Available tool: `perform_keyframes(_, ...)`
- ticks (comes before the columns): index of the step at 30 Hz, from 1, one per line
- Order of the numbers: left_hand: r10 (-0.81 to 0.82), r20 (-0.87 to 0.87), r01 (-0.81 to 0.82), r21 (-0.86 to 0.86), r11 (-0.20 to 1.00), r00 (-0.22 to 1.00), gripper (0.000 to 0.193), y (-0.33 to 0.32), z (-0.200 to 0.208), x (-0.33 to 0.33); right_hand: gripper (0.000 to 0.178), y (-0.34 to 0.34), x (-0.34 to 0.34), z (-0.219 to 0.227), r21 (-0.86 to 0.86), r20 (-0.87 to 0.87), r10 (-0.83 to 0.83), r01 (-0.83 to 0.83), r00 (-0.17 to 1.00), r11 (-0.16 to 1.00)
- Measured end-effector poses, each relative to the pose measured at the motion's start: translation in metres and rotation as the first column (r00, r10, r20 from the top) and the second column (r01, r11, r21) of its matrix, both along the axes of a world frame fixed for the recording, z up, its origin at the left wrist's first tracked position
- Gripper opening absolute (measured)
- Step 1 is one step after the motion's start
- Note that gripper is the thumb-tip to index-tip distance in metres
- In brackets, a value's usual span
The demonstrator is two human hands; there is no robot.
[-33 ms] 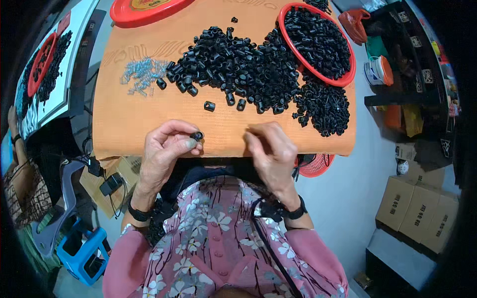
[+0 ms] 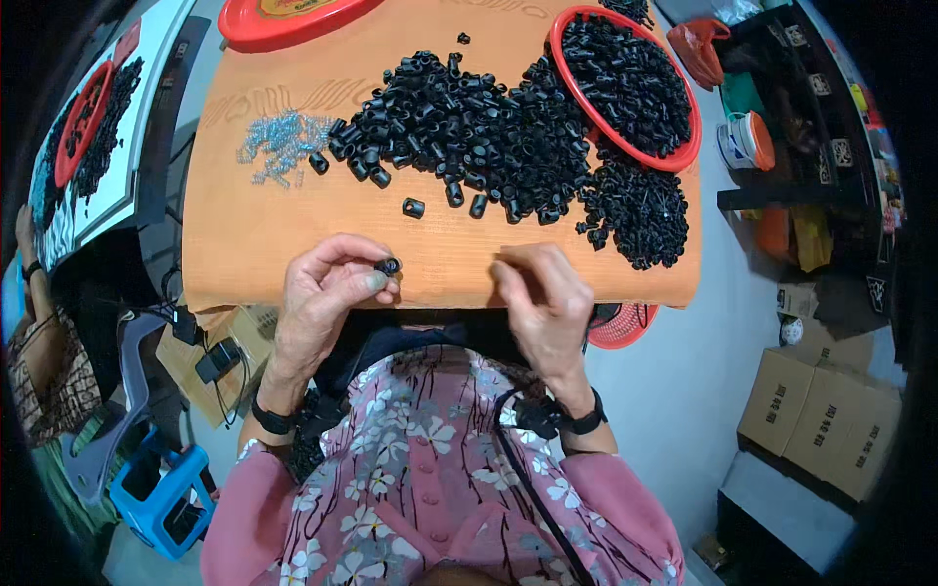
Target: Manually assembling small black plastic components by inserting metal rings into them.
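Note:
My left hand (image 2: pixel 330 285) pinches a small black plastic barrel (image 2: pixel 388 266) between thumb and fingers, its round opening showing. To the right, my right hand (image 2: pixel 545 298) hovers by the table's near edge with curled fingers; whatever its fingertips hold, if anything, is hidden. Beyond both hands spreads a big heap of black plastic barrels (image 2: pixel 440 122), hollow with holes in their sides. Several lie loose at the heap's front, one barrel (image 2: pixel 413 208) nearest my left hand. Left of the heap is a pile of fine metal springs (image 2: pixel 283 142). Smaller black plastic pieces (image 2: pixel 640 215) are piled at the right.
An orange cloth (image 2: pixel 293 225) covers the table. A red-rimmed basket (image 2: pixel 696 132) full of black parts stands at the far right, a red lid or tray (image 2: pixel 293 29) at the far left. Another person's arm (image 2: pixel 37 293) is beside the white table on the left.
My right hand has shifted slightly to the right. My left hand keeps its hold on the barrel in the same place.

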State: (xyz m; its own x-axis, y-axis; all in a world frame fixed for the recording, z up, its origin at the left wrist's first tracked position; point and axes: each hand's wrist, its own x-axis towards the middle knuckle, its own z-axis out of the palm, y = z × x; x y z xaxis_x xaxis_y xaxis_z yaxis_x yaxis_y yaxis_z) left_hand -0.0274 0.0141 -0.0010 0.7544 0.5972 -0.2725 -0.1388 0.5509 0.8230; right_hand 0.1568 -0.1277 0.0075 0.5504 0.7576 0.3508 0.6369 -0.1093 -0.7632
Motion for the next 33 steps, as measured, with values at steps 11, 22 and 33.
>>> perform_keyframes(11, 0.131, 0.013, -0.131, -0.011, 0.991, 0.991, 0.019, -0.006, -0.004, 0.003, 0.010, 0.007, 0.022, 0.001, -0.030, 0.026, -0.162, 0.163, 0.986, 0.986)
perform_keyframes(22, 0.158, 0.039, -0.156, -0.051, 0.986, 0.987, 0.019, -0.007, 0.000, 0.004, 0.010, 0.043, 0.022, -0.005, -0.096, 0.419, -0.032, 0.079, 0.908, 0.992)
perform_keyframes(33, 0.130, 0.095, -0.121, -0.101, 0.988, 0.987, 0.019, -0.007, 0.001, 0.013, 0.014, 0.043, -0.003, 0.016, 0.141, -0.406, 0.236, -0.194, 0.883, 0.971)
